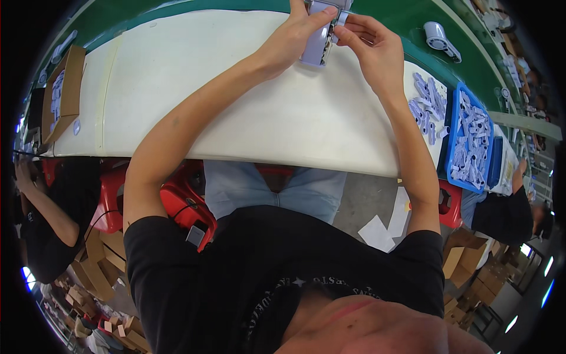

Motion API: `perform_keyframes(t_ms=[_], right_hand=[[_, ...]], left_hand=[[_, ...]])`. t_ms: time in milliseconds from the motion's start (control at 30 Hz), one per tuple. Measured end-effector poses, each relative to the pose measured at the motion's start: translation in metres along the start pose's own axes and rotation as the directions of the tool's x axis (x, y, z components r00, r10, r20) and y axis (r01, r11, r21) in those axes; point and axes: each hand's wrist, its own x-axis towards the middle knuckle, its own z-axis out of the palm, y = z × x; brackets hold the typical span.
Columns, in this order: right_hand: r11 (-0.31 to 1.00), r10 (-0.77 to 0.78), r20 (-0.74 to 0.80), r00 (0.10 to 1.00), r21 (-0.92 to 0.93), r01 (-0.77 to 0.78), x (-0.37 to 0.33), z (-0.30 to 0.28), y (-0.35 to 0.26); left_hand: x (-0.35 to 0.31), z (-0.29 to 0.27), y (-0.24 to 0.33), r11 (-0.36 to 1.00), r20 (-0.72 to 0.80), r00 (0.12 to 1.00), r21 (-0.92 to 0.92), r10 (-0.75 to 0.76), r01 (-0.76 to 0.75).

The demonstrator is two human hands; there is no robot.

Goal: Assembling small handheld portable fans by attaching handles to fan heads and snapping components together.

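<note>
At the far edge of the white work surface, my left hand is closed round a long pale purple plastic housing. The housing's right side is open, and small dark and metallic parts show along it. My right hand is at that open side, with thumb and fingers pinched on a small pale purple plastic part. The fingers partly hide this part, and I cannot tell whether it is fixed to the housing. The housing's far end is cut off by the picture's top edge.
Right of my right arm lie loose pale purple plastic pieces and a blue tray heaped with more. A round-headed pale purple device lies on the green surface. At left stands a cardboard box. People sit on both sides.
</note>
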Motion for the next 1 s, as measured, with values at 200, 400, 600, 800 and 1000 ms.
perform_keyframes(t_ms=[200, 400, 600, 800, 1000], right_hand=[[0.999, 0.008, 0.015, 1.0, -0.035, -0.008, 0.001, 0.004, -0.006], [0.969, -0.149, -0.008, 0.989, -0.198, 0.144, -0.013, 0.013, -0.013], [0.993, -0.11, -0.01, 0.994, -0.037, 0.11, -0.018, 0.022, -0.014], [0.97, -0.218, 0.098, 0.971, 0.134, 0.204, -0.006, 0.007, 0.004], [0.98, -0.182, 0.391, 0.902, 0.141, 0.137, 0.003, 0.007, -0.009]], left_hand=[[0.002, 0.005, 0.006, 1.0, -0.137, 0.991, 0.004, -0.004, 0.004], [-0.009, 0.013, 0.008, 0.968, -0.23, 0.972, 0.25, 0.053, 0.006], [-0.008, -0.002, 0.011, 0.961, -0.077, 0.994, 0.27, 0.073, -0.05], [0.002, -0.001, 0.011, 0.999, 0.034, 0.999, -0.005, 0.035, -0.035], [0.0, -0.046, -0.006, 0.994, 0.015, 0.998, 0.097, -0.062, 0.06]])
